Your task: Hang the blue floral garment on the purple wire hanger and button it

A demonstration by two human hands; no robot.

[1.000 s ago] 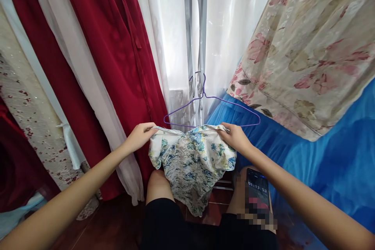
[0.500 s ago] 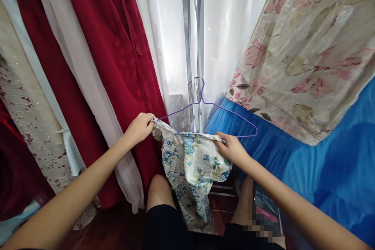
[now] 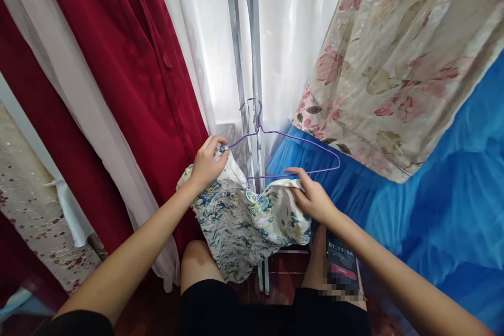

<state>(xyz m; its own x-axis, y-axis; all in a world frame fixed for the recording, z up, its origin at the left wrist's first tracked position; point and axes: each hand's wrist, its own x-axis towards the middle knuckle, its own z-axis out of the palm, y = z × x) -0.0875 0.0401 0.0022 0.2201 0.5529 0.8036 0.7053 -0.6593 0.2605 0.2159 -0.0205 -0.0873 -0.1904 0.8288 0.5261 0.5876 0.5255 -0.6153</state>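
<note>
- Fabric first: the floral garment [image 3: 236, 220] is thin, light and limp. It sags in loose folds between the two hands and drapes down over the person's knees, so it keeps no shape of its own.
- It looks neither fragile nor heavy, though a cloth this soft probably slides off smooth wire easily.
- The best places to take hold seem to be the upper edge and its corners, spread apart so the cloth opens out. Held by the middle, it would only bunch.
- The left hand [image 3: 207, 164] has its grip clenched around one upper corner of the garment, bunched at the left tip of the purple wire hanger [image 3: 299, 139].
- The right hand [image 3: 313, 199] pinches the opposite upper edge just under the hanger's bottom wire, with its forefinger stretched out along that wire.
- The hanger is thin and springy, likely to flex under a pull. Its hook sits against the metal rack upright [image 3: 242, 63]; I cannot tell what it catches on.
- Count: one floral garment, one wire hanger, two hands, both closed on the cloth.
- Also in view: one phone [image 3: 342, 265] lying on the person's right thigh, red hanging garments [image 3: 118, 63] to the left and blue tulle [image 3: 433, 205] to the right.
</note>
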